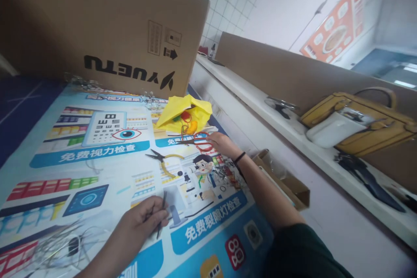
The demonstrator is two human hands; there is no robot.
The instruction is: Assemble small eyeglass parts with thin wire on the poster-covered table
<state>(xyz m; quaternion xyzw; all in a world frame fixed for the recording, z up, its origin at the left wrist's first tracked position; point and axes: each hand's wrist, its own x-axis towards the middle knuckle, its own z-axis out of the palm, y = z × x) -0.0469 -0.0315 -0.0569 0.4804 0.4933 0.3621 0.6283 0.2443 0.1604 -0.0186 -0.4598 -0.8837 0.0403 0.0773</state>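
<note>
Above the printed sheet [81, 167], my left hand [146, 217] pinches a thin dark strip [164, 197], perhaps a short bundle of wire. My right hand [222, 144] is farther off, its fingers closed at the red handles of a pair of scissors [202, 142]. The scissors' dark blades point left. Between the two hands lie yellow-handled pliers [167, 158] with their jaws spread. Just beyond the scissors, a yellow bag [195, 110] lies with its mouth toward me, showing red, green and orange-yellow pieces.
A large cardboard box [124, 13] stands at the back. Loose thin wires [61, 243] lie front left, and small dark wire pieces [224, 171] lie beside my right forearm. To the right, a ledge [293, 134] carries a yellow handbag [361, 117]; below it is an open carton [289, 186].
</note>
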